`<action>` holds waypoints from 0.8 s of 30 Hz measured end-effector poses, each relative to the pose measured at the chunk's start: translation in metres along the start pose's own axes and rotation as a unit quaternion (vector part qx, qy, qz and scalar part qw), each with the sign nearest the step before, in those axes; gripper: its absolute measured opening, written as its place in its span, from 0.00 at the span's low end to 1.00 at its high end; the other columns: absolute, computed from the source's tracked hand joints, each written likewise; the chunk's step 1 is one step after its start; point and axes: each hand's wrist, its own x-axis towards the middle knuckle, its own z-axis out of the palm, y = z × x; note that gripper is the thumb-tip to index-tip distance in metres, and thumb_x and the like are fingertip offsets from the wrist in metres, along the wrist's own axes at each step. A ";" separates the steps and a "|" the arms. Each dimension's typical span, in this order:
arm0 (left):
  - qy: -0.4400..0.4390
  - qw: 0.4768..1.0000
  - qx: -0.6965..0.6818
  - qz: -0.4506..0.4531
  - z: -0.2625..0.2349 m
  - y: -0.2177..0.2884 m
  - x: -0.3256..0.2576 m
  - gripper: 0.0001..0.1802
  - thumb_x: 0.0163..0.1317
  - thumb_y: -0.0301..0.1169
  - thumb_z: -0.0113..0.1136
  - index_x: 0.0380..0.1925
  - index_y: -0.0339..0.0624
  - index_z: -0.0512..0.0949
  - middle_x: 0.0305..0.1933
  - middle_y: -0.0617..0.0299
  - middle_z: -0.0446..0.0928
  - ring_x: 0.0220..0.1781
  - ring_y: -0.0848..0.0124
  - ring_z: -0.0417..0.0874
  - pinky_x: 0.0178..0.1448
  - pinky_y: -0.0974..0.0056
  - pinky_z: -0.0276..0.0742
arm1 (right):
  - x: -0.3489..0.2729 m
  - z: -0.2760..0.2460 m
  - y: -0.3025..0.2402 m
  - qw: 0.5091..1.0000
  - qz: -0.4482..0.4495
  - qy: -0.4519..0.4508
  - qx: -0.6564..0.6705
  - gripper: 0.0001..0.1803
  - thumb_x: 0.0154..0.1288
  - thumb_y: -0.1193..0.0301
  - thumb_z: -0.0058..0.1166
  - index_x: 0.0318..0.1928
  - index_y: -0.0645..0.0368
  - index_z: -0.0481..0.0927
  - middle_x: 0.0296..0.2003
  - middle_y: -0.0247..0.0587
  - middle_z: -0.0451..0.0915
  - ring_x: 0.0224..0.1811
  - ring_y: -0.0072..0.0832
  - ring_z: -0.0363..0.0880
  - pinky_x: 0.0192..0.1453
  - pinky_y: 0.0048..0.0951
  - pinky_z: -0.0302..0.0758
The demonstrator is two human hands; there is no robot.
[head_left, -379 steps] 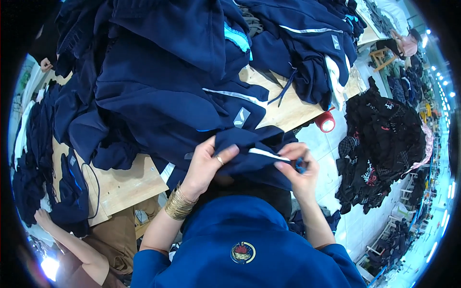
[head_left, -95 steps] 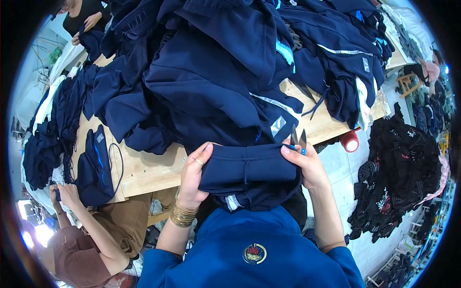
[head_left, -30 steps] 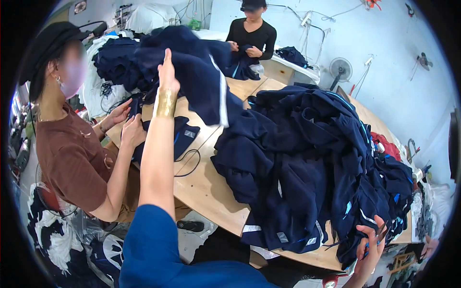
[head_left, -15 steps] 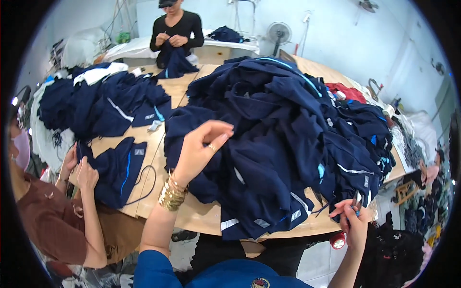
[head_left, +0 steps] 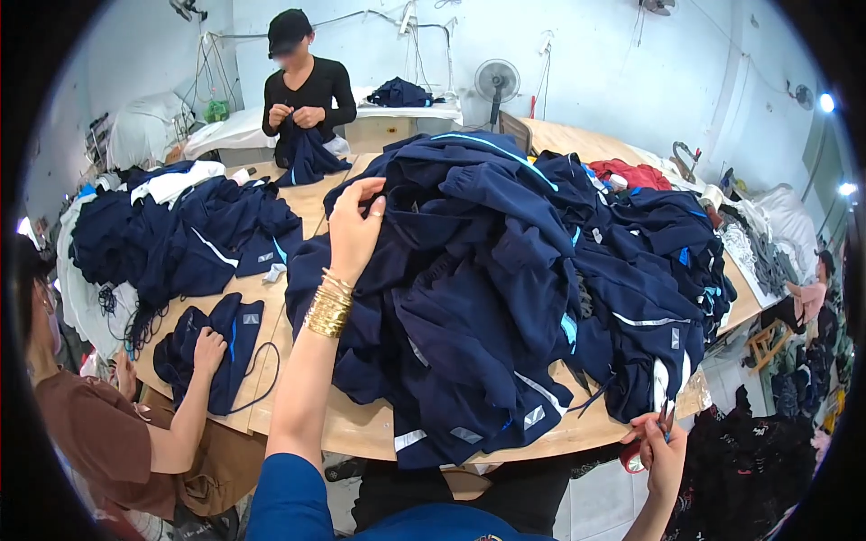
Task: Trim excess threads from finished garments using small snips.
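A large heap of navy garments [head_left: 478,261], with white and light-blue trim, lies on the wooden table in front of me. My left hand [head_left: 356,225], wearing a ring and gold bangles, reaches up to the heap's upper left, and its thumb and fingers pinch a fold of navy cloth there. At the table's front right edge, my right hand [head_left: 660,451] is closed around small thread snips [head_left: 666,422], their blades pointing up. Just above the snips hang the white-trimmed navy garments [head_left: 654,338] of the right-hand pile.
At left, a person in a brown top [head_left: 99,433] handles a navy garment [head_left: 203,347]. Another person in black [head_left: 307,90] works across the table. More navy garments [head_left: 180,234] are piled at far left. A red cloth [head_left: 631,174] lies at back right, and a dark heap [head_left: 744,469] sits below right.
My left hand has moved up and left, from above the heap onto its cloth. My right hand and the snips are slightly lower. The person at left has laid the garment flatter.
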 end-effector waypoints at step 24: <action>-0.033 0.957 -0.284 -0.049 -0.024 0.198 0.022 0.12 0.53 0.23 0.44 0.39 0.35 0.69 0.25 0.55 0.70 0.19 0.70 0.73 0.26 0.68 0.71 | 0.011 -0.001 0.015 0.995 -0.064 -0.066 0.038 0.11 0.64 0.67 0.45 0.40 0.63 0.73 0.23 0.40 0.77 0.13 0.10 0.58 0.16 0.12 0.52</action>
